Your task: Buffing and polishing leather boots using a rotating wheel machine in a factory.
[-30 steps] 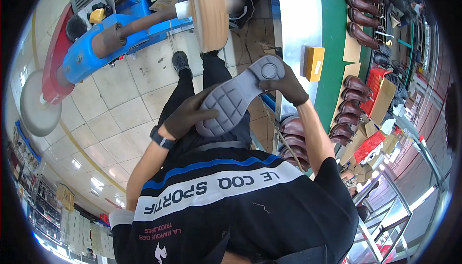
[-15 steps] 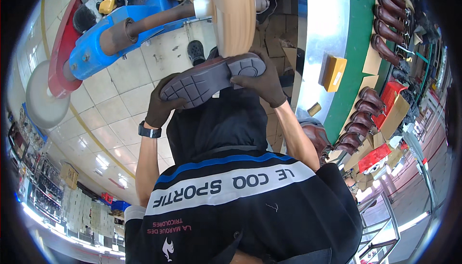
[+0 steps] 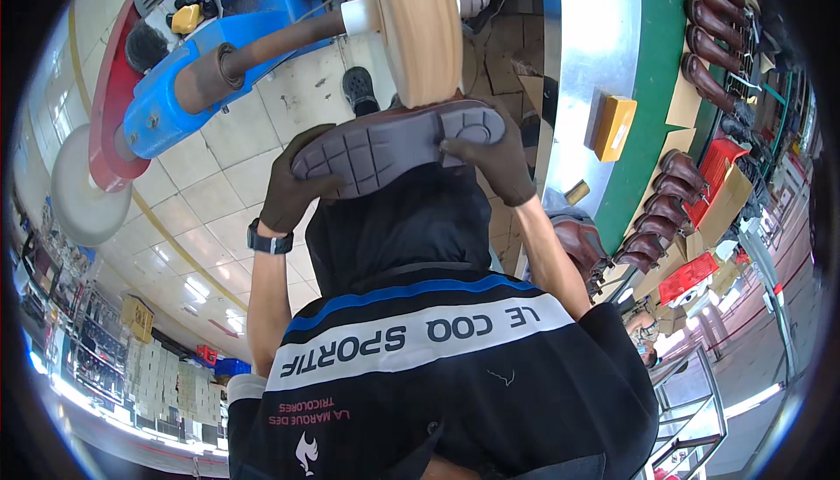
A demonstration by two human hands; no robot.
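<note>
A brown leather shoe (image 3: 376, 149) is held crosswise before my lap, its dark grooved sole toward me and its heel to the right. My left hand (image 3: 293, 187), in a dark glove, grips the toe end, thumb on the sole. At the heel end, my gloved right hand (image 3: 497, 163) is closed round the shoe, with its thumb pressed on the sole near the heel. The shoe's upper, mostly hidden behind the sole, meets the lower rim of a tan buffing wheel (image 3: 418, 34). The wheel's face looks streaked, as if spinning.
The wheel sits on a shaft (image 3: 289, 45) from a blue machine housing (image 3: 153, 117); a pale round wheel (image 3: 90, 184) is at its left end. On the right, a metal-and-green bench (image 3: 643, 86) carries a yellow box (image 3: 614, 128). Brown shoes (image 3: 661, 209) stand beyond it.
The shoe and my right hand have shifted a little to the right and now lie more level. Both hands have kept their grip, and the upper still meets the wheel's lower rim.
</note>
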